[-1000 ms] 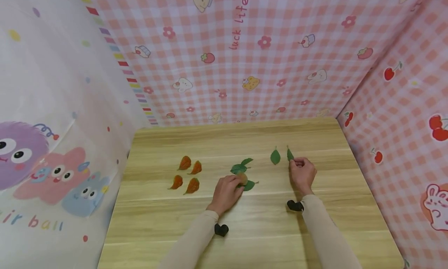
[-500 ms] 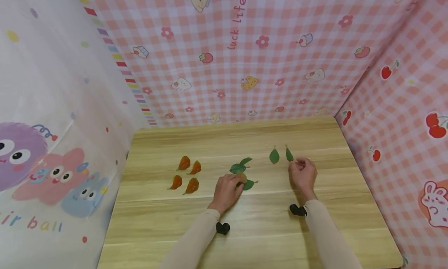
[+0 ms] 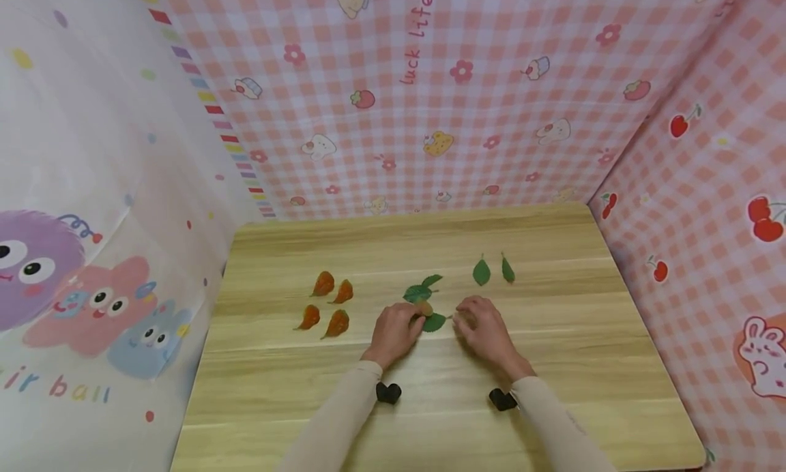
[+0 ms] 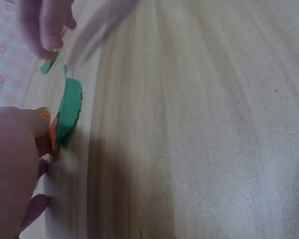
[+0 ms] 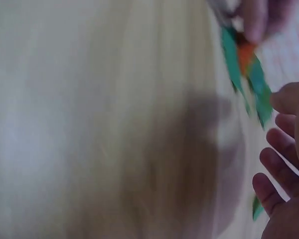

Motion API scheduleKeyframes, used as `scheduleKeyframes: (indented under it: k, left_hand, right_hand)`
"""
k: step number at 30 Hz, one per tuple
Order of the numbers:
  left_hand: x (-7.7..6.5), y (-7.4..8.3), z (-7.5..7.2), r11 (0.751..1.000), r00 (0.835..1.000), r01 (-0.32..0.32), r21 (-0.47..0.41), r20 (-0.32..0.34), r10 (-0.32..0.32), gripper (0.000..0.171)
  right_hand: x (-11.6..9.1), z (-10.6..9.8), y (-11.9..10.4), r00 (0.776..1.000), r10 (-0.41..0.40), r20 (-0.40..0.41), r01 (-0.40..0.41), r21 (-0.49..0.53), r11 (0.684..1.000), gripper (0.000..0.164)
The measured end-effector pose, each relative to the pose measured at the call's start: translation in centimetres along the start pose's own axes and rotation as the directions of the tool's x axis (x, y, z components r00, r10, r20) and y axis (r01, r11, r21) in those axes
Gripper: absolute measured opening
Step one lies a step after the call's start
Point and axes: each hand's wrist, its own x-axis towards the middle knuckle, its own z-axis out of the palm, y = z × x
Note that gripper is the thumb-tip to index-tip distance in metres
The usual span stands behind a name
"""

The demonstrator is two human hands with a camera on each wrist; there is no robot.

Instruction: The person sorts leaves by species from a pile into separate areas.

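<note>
My left hand (image 3: 393, 330) pinches an orange-brown leaf (image 3: 425, 308) between thumb and fingers, above the middle of the table. In the left wrist view that orange leaf (image 4: 52, 127) shows partly behind the fingers. Right beside it lies a toothed green leaf (image 3: 434, 322), its stem pointing right. Two more green leaves (image 3: 417, 293) overlap just behind. My right hand (image 3: 485, 329) holds nothing and hovers near the stem, fingers loosely bent and spread in the right wrist view. A broad green leaf (image 3: 482, 272) and a narrow one (image 3: 507, 269) lie farther back on the right.
Several orange leaves (image 3: 336, 323) form a loose two-row group on the left of the wooden table (image 3: 276, 397). Patterned cloth walls stand behind it and on both sides, with a pink checked one (image 3: 393, 131) along the back edge.
My right hand has let go of the narrow green leaf at the back right and moved left and nearer, beside the middle leaves. My left hand stays almost in place with the orange leaf.
</note>
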Motion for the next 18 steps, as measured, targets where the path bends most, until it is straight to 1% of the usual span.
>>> scheduleKeyframes:
  k: [2, 4, 8, 12, 15, 16, 18]
  left_hand:
    - [0.0, -0.1, -0.1, 1.000, 1.000, 0.012, -0.017, -0.001, -0.012, 0.013]
    - [-0.1, -0.2, -0.3, 0.999, 1.000, 0.022, -0.044, -0.004, -0.022, 0.014]
    - [-0.2, -0.2, -0.9, 0.993, 0.999, 0.034, -0.113, -0.023, -0.037, 0.014]
    - [-0.2, -0.2, -1.3, 0.983, 0.997, 0.043, -0.177, -0.048, -0.053, 0.014]
    - [-0.2, -0.3, -1.5, 0.970, 0.995, 0.062, -0.236, -0.066, -0.080, 0.013]
    - [-0.2, -0.3, -1.5, 0.962, 0.993, 0.077, -0.263, -0.066, -0.098, 0.013]
    - [-0.2, -0.4, -1.7, 0.936, 0.988, 0.113, -0.335, -0.059, -0.141, 0.012]
  right_hand:
    - [-0.2, 0.8, -0.5, 0.996, -0.068, 0.055, 0.070, -0.034, 0.997, 0.020]
    - [-0.3, 1.5, -0.7, 0.988, -0.123, 0.094, 0.129, -0.068, 0.989, 0.023]
    - [-0.5, 2.3, -0.9, 0.973, -0.190, 0.135, 0.206, -0.123, 0.971, 0.029]
    - [-0.5, 2.6, -1.1, 0.967, -0.206, 0.151, 0.229, -0.148, 0.962, 0.030]
    - [-0.4, 2.6, -1.1, 0.966, -0.206, 0.155, 0.230, -0.160, 0.960, 0.029]
    - [-0.4, 2.7, -1.1, 0.966, -0.205, 0.155, 0.230, -0.165, 0.959, 0.029]
    - [-0.4, 2.7, -1.1, 0.967, -0.201, 0.158, 0.227, -0.170, 0.959, 0.028]
